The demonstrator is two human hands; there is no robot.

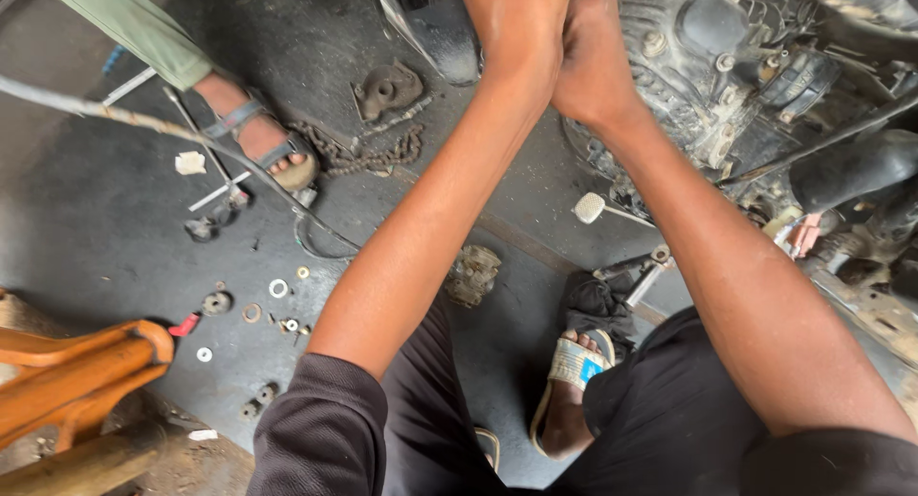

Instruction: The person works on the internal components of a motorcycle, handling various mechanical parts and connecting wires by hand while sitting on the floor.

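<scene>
Greasy engine [727, 66]; both fists clenched

Left hand [512, 22] and right hand [595, 61] clenched together, against motorcycle engine [708, 66]

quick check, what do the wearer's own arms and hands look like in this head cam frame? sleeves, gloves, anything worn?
Both forearms are bare from the upper arm down. The left hand and right hand wear no gloves; no watch, band or ring shows. Each arm comes out of a short dark, near-black sleeve of soft fabric, plain with no visible markings.
</scene>
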